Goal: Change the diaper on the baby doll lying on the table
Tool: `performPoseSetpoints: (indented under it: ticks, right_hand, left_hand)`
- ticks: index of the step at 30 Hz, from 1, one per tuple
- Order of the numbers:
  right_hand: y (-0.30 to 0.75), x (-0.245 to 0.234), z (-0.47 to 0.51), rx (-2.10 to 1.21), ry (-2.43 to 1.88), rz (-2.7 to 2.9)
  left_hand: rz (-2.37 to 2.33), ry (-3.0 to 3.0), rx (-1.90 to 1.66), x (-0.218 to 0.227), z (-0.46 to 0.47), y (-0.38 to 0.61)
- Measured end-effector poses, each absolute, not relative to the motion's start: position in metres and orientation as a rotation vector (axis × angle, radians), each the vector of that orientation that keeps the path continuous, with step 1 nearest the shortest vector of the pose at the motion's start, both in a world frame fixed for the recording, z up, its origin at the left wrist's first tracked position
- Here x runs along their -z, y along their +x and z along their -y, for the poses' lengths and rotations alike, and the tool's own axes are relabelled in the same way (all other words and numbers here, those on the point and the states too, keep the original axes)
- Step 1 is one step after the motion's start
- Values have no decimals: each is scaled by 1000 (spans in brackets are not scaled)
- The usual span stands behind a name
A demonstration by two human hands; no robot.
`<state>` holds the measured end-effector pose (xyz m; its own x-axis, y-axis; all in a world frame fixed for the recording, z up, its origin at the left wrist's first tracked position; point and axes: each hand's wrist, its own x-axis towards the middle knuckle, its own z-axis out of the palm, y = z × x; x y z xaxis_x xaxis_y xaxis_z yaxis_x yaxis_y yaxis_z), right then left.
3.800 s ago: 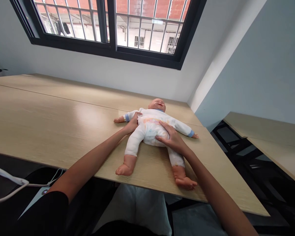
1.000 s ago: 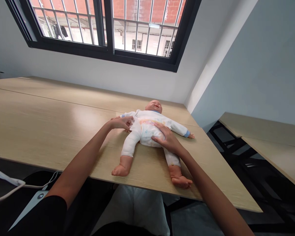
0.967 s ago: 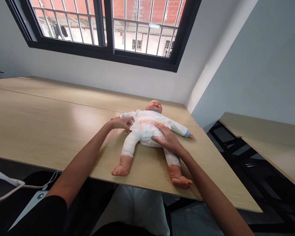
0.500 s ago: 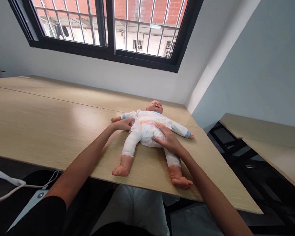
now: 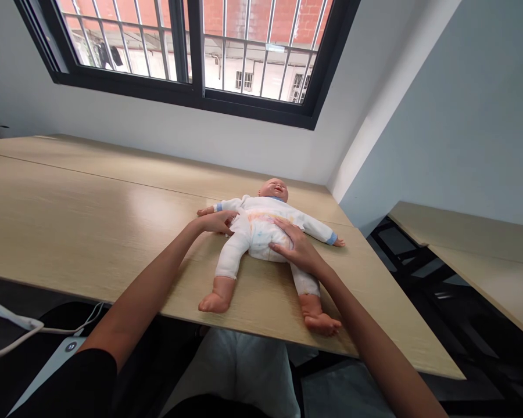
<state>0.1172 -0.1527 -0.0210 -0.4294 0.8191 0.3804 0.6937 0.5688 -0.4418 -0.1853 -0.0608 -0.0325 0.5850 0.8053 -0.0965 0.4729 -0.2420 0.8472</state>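
A baby doll [image 5: 229, 264] lies on its back on the wooden table, head away from me and legs apart toward me. It wears a white top with blue cuffs, white leggings and a diaper [image 5: 261, 235] with coloured prints round its hips. At the doll's hip on the left of the view, my left hand [image 5: 218, 222] is closed on the diaper's side edge, its fingertips partly hidden. My right hand [image 5: 297, 248] rests with spread fingers on the diaper's front, toward the right side. Its thumb points to the middle.
The wooden table [image 5: 91, 232] runs along the wall below a barred window [image 5: 261, 104]. Its near edge is by my lap. A second table [image 5: 483, 249] stands to the right across a gap. A white cable [image 5: 13, 342] hangs at lower left.
My left hand has shifted very slightly at the diaper's edge. My right hand and the doll look the same.
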Motion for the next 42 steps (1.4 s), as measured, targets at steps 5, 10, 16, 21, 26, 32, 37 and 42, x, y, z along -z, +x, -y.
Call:
performPoseSetpoints:
  ticks: [5,10,16,21,26,32,37,42]
  right_hand:
    - [118,23,152,-295,-1204,2239]
    - [117,23,153,-310,-1225,2234]
    - [117,22,153,-311,-1225,2238]
    - [117,22,154,-300,-1245,2241]
    - [116,20,156,-319,-1260,2239]
    - [115,18,156,-345,-1253,2237]
    - [116,16,157,-390,-1230,2204]
    - [108,1,161,-370,-1198,2082]
  left_hand:
    - [-1014,1913,-460,28,64,-191]
    - [-1009,1890,-494,24,67,-195]
    - [-1100,1849,-570,24,67,-204]
    - [-1079,1814,-649,30,64,-204]
    - [-1057,1755,-814,26,65,-206]
    - [-1037,1671,-889,7,76,-213]
    - [-967,1532,-922,0,81,-211]
    - [-680,1364,-1032,-13,90,-200]
